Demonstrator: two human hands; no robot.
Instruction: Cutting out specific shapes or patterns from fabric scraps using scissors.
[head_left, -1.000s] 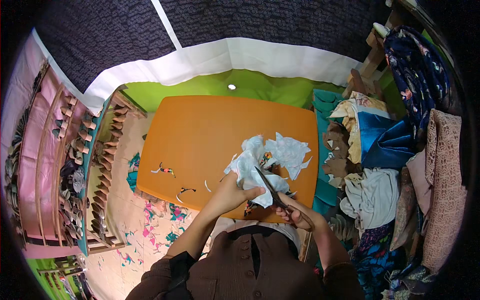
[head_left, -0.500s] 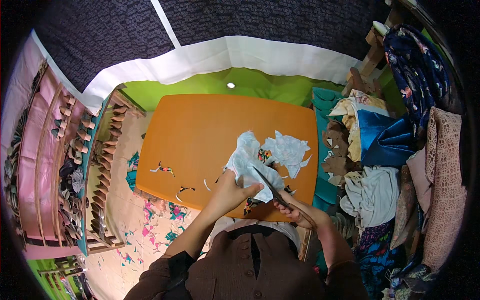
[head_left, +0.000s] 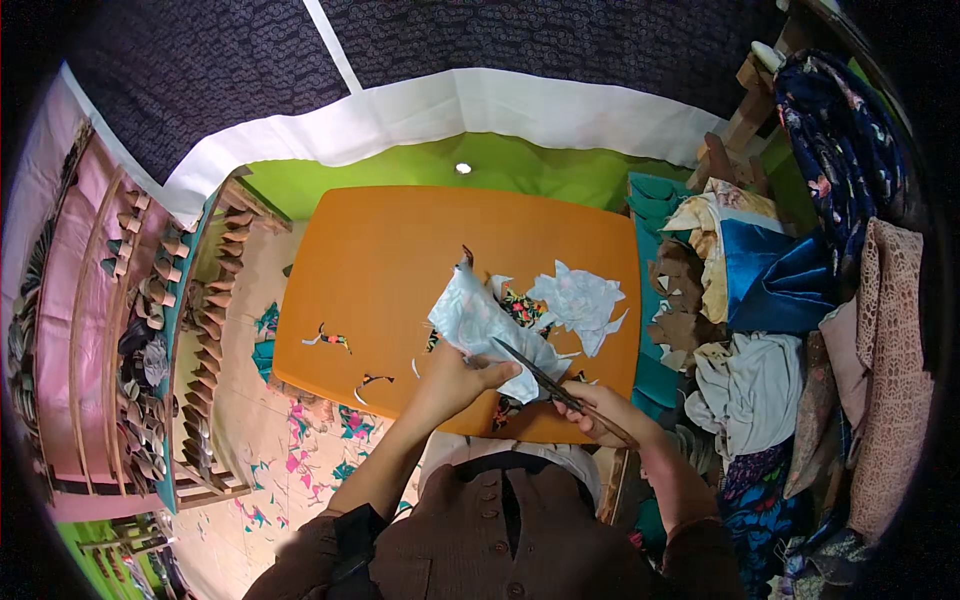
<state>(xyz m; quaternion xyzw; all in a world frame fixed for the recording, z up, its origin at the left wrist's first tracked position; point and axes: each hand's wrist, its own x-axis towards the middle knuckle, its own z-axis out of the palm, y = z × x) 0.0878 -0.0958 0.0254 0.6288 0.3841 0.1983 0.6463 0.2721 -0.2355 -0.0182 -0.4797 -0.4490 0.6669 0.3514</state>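
Observation:
My left hand (head_left: 457, 383) grips a piece of white-backed fabric (head_left: 470, 306) near the front edge of the orange table (head_left: 400, 240). Its thumb lies across the cloth, and a dark floral tip shows at the far end. In my right hand (head_left: 606, 414) is a pair of dark scissors (head_left: 545, 378), the blades pointing to the far left and lying against the cloth. Whether the blades are parted is hard to see. Just beyond lie dark floral fabric (head_left: 522, 308) and a stack of pale cut pieces (head_left: 580, 305).
Thin fabric trimmings (head_left: 328, 340) lie on the table's left. Colourful scraps (head_left: 300, 465) litter the floor. Racks with shoe lasts (head_left: 208, 330) stand on the left. To the right are a blue folded cloth (head_left: 775, 275), a crumpled white cloth (head_left: 748, 390) and brown cut pieces (head_left: 678, 300).
The held fabric has turned and spread to the left, showing its floral tip. My left hand has shifted slightly left. The scissors have moved a little left, their blades closer together.

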